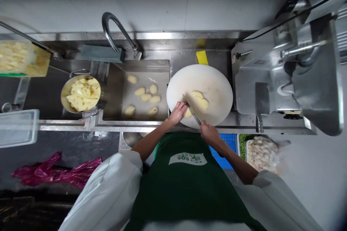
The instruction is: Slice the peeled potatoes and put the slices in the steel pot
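Observation:
My right hand (210, 133) is closed round the handle of a knife (193, 111), its blade slanting up and left across the round white cutting board (217, 79). On the blade's left side, my left hand (179, 112) has its curled fingers pressed on a peeled potato, most of which they cover. A pale piece of potato (187, 113) shows just beside the blade, near the fingers. Right of the blade lie several flat potato slices (202, 101), partly overlapping on the board.
Several peeled potatoes (145, 97) lie in the sink (165, 75) under a curved faucet (108, 29). A pot (65, 95) of cut potatoes stands left. Behind the board is a yellow sponge (202, 57). A cleaver (262, 101) rests on the slicing machine (244, 79) at right.

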Tool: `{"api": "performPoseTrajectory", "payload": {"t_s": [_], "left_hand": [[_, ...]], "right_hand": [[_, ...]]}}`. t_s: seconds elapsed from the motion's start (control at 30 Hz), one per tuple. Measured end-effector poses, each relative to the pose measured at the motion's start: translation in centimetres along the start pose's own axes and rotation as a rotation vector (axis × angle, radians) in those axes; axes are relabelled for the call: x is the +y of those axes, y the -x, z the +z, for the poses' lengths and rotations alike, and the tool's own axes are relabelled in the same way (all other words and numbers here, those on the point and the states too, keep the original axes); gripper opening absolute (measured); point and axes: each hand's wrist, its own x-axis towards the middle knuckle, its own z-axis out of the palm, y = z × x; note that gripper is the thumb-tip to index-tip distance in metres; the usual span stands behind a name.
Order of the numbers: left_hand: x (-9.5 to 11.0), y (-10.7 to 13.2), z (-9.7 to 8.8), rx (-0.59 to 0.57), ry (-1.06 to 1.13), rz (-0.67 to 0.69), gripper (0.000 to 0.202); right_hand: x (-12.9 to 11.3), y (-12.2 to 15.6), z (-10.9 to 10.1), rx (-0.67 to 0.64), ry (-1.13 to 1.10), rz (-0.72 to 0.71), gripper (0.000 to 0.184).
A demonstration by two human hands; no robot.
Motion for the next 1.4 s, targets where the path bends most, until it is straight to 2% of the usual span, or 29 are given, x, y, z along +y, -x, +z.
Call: {"api": "performPoseTrajectory", "payload": {"t_s": [0.2, 0.43, 0.67, 0.87, 1.03, 1.2, 1.4], "left_hand": [[-0.1, 0.3, 0.5, 0.079, 0.023, 0.009, 0.024], [-0.3, 0.8, 1.0, 0.114, 0.032, 0.012, 0.023], [-0.1, 1.2, 1.1, 0.142, 0.061, 0.006, 0.023], [-0.1, 1.5, 1.4, 0.161, 0.061, 0.012, 0.021], [-0.2, 1.7, 1.1, 0.164, 0.107, 0.015, 0.021], [-0.4, 1.9, 1.1, 0.173, 0.126, 0.031, 0.022], [-0.4, 1.9, 1.3, 0.171, 0.122, 0.028, 0.024]], "right_hand": [[-0.2, 0.0, 0.6, 0.025, -0.041, 0.0, 0.023], [-0.5, 0.2, 0.1, 0.068, -0.016, -0.009, 0.026], [-1.7, -0.9, 0.1, 0.036, -0.03, 0.03, 0.026], [-1.2, 0.5, 0.0, 0.078, -0.026, 0.007, 0.03], [-2.2, -1.4, 0.8, 0.057, -0.065, 0.04, 0.029], [-2.8, -2.7, 1.2, 0.09, -0.057, 0.024, 0.031], [-2.4, -0.8, 0.1, 0.101, -0.051, 0.011, 0.03]]}}
